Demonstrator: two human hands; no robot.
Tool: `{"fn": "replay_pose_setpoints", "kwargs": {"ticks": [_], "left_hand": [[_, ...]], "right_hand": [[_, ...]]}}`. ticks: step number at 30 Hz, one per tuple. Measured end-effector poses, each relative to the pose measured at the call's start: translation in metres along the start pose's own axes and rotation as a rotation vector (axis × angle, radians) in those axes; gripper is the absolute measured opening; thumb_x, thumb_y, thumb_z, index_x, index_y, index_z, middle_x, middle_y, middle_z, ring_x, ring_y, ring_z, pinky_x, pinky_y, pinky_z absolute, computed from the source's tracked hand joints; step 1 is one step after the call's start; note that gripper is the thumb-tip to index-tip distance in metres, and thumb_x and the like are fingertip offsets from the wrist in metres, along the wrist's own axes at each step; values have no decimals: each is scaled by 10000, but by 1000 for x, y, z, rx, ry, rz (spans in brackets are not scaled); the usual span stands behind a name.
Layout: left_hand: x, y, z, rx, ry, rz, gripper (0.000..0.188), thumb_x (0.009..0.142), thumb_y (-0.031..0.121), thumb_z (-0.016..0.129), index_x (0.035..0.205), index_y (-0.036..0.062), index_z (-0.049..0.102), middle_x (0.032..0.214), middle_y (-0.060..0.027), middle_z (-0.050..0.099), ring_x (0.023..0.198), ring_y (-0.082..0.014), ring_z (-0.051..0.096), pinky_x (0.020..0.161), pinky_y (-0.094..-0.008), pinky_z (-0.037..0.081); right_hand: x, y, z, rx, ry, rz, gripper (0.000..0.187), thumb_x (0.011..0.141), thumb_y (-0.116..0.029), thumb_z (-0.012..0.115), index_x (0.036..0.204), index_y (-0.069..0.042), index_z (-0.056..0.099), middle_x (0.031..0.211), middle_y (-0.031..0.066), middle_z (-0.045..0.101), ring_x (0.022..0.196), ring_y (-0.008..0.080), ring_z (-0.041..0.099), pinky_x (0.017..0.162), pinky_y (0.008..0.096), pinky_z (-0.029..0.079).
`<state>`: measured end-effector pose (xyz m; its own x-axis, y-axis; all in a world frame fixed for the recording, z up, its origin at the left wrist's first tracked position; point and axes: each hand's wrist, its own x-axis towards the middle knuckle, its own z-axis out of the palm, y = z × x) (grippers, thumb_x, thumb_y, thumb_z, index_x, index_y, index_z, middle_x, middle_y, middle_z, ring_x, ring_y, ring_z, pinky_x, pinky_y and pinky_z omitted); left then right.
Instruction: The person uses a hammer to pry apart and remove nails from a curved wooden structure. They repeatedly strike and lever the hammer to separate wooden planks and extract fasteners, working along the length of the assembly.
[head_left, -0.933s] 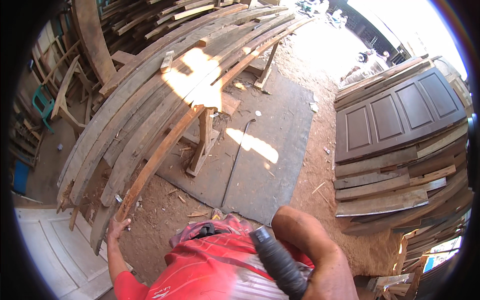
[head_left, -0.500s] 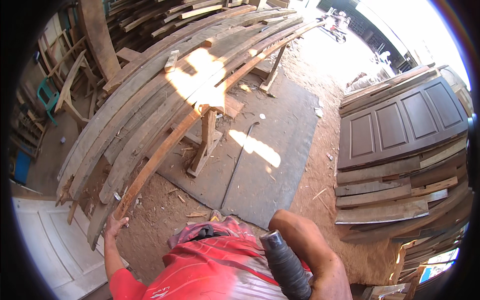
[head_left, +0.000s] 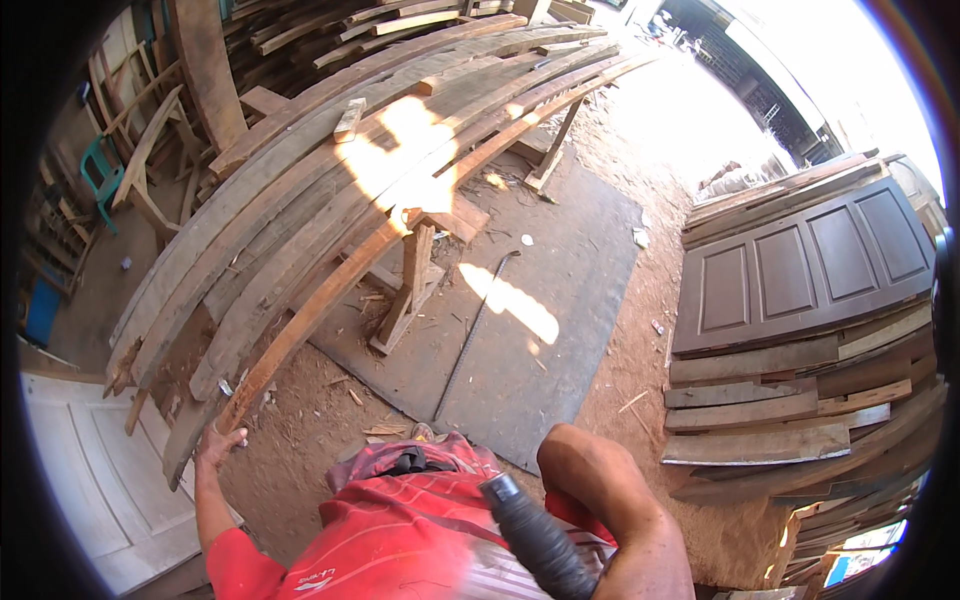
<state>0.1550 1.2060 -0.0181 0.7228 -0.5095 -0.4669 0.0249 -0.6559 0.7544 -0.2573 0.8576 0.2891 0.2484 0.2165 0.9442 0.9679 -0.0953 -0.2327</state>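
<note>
Hands well apart. The left hand (head_left: 218, 442), at 8 o'clock, is closed on the near end of a reddish-brown plank (head_left: 290, 342). The right hand is out of sight; only the bent right arm (head_left: 625, 500) shows at 5 o'clock, with a black-wrapped handle (head_left: 545, 545) beside it. Whether that hand grips the handle cannot be told.

The plank runs from 8 o'clock towards 1 o'clock, along the outer edge of a spread of grey planks (head_left: 215, 250), passing over a wooden trestle (head_left: 418, 265) at 10 o'clock. Glare hides the contact there.

Assessment: long, stiff and likely heavy, with a dry, rough face; little slip expected, splinters possible. Not fragile, though the ends may split. The held end gives good leverage; a second grip nearer mid-length, short of the trestle, should balance it better.

Farther out: a brown door (head_left: 810, 265) at 3 o'clock.
</note>
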Motion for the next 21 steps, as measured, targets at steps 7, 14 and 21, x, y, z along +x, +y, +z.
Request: {"fn": "replay_pose_setpoints", "kwargs": {"ticks": [7, 14, 21], "left_hand": [[10, -30, -7, -69, -48, -38, 517, 752, 233, 876, 1194, 65, 666, 911, -16, 711, 733, -138, 678, 621, -309, 531], [-4, -27, -12, -41, 15, -72, 572, 726, 273, 898, 1211, 70, 671, 906, -16, 716, 746, -149, 681, 636, -320, 537], [14, -42, -17, -34, -44, -89, 546, 722, 216, 898, 1190, 45, 676, 943, -26, 710, 745, -148, 663, 630, -319, 533]], "right_hand": [[-7, 1, -13, 29, 0, -18, 241, 803, -123, 813, 800, 17, 618, 594, 71, 548, 417, 158, 487, 408, 320, 386], [-19, 15, -24, 63, 19, -38, 237, 796, -109, 817, 783, 20, 620, 585, 73, 549, 409, 158, 486, 404, 317, 385], [-7, 29, -27, 57, 16, -23, 233, 789, -95, 821, 766, 24, 621, 577, 76, 550, 402, 157, 486, 400, 313, 385]]}}
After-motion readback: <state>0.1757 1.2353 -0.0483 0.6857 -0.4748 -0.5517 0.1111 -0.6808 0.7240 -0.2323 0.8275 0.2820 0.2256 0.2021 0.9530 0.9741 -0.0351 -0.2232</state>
